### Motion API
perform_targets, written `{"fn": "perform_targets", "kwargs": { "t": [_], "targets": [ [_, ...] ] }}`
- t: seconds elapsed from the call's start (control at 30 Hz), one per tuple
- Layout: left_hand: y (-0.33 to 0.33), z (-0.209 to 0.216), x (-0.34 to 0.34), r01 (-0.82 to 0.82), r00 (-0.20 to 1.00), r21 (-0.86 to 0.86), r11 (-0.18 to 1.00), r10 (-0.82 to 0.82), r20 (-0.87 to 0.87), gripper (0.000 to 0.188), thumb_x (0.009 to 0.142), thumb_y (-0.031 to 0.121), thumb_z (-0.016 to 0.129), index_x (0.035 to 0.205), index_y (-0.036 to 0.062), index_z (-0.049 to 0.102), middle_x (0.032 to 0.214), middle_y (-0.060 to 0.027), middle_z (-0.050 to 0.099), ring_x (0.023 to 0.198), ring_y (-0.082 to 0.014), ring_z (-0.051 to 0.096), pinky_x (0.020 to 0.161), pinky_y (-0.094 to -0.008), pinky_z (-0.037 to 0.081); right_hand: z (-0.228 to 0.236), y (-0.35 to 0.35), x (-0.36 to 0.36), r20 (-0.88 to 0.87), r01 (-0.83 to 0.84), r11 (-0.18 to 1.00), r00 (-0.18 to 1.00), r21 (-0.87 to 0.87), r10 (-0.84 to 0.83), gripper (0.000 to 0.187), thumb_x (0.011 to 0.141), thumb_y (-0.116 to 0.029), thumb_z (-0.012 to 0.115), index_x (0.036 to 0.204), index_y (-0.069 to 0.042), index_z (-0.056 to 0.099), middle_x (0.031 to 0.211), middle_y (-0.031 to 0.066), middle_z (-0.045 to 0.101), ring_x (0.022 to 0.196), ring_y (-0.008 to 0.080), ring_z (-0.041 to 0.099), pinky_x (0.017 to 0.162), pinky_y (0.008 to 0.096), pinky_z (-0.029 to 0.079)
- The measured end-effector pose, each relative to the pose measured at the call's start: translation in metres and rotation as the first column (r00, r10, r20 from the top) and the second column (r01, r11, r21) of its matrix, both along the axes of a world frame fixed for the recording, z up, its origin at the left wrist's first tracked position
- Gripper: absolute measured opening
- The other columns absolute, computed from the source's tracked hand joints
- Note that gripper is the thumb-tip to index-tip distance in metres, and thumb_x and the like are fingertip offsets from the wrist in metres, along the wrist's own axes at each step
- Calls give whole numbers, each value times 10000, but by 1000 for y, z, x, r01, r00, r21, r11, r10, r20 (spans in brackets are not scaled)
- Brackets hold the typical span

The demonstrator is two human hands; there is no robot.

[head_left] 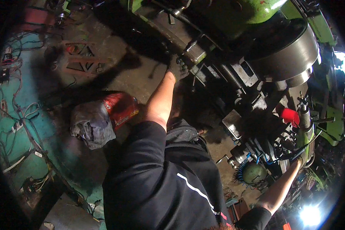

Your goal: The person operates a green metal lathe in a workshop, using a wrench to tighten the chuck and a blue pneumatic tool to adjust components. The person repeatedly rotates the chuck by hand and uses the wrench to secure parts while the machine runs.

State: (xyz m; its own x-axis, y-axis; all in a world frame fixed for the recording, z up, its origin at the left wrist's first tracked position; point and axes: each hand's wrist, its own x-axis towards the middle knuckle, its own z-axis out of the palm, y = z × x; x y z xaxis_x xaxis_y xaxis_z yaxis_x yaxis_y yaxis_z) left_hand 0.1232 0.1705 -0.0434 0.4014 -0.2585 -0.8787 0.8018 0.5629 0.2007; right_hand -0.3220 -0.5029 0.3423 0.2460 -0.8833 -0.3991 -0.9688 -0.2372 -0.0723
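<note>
My left hand [179, 68], in a dark glove, reaches forward to the near edge of a green and grey metal machine [197, 53]. Its fingers are curled beside a thin bent rod [194, 79], and what lies inside them is hidden. Far to the right, my right arm is stretched out to the machine's green housing [305, 138]. There my right hand [302, 162] is small and dark next to a black lever [297, 152], its fingers not distinct. A large round steel drum [291, 57], like a lathe chuck, stands beyond both hands.
A red bag [119, 105] and a grey plastic sack [92, 124] lie on the floor at left. Cables [23, 119] trail over the teal floor. A red cup-like container [289, 116], a crank handle [223, 159] and a round green part [254, 172] are by the machine. A bright lamp [310, 215] glares at lower right.
</note>
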Motion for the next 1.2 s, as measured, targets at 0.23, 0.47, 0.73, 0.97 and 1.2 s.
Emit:
{"fn": "perform_targets", "kwargs": {
  "t": [0.23, 0.47, 0.73, 0.97, 1.2],
  "targets": [
    [3, -65, 11, -12, 976, -265, 964, 69, 206, 434, 1014, 515, 523, 664, 269, 451, 647, 65, 448, 699, -207, 504, 900, -480, 504, 23, 81, 33, 16, -222, 956, 973, -191, 229, 377, 953, -347, 674, 1098, -27, 809, 1035, 184, 807, 993, 374, 780, 824, 518, 581],
    [-5, -26, 5, -129, 988, -136, 982, 139, 73, 428, 1006, 671, 540, 899, 263, 616, 882, 41, 550, 961, -248, 573, 1032, -541, 476, 3, 69, 44, -120, -149, 937, 986, -317, 117, 387, 955, -352, 679, 1124, -27, 802, 1057, 173, 807, 1024, 356, 778, 841, 501, 582],
    [-9, -47, 9, -152, 986, -108, 983, 158, 50, 501, 976, 750, 543, 966, 257, 627, 960, 14, 566, 1010, -265, 570, 1050, -571, 482, -3, 72, 48, -230, -160, 918, 970, -362, 78, 400, 956, -358, 684, 1154, -28, 794, 1082, 162, 807, 1059, 336, 775, 862, 482, 584],
    [-9, -58, 8, -138, 985, -100, 985, 147, 89, 530, 972, 762, 530, 1035, 244, 617, 1074, -15, 561, 1015, -278, 557, 1079, -568, 467, -10, 50, 47, -554, -371, 870, 820, -323, 144, 400, 962, -352, 682, 1165, -23, 788, 1109, 164, 803, 1081, 330, 772, 873, 469, 584],
    [-42, -4, -28, -444, 896, 79, 892, 441, 57, 762, 992, 762, 493, 1430, 149, 605, 1387, -106, 611, 1294, -300, 579, 1167, -562, 440, 13, 82, 58, -127, -32, 964, 992, -264, -2, 380, 952, -323, 679, 1133, -13, 803, 1110, 181, 796, 1005, 324, 773, 854, 482, 571]
  ]
}}
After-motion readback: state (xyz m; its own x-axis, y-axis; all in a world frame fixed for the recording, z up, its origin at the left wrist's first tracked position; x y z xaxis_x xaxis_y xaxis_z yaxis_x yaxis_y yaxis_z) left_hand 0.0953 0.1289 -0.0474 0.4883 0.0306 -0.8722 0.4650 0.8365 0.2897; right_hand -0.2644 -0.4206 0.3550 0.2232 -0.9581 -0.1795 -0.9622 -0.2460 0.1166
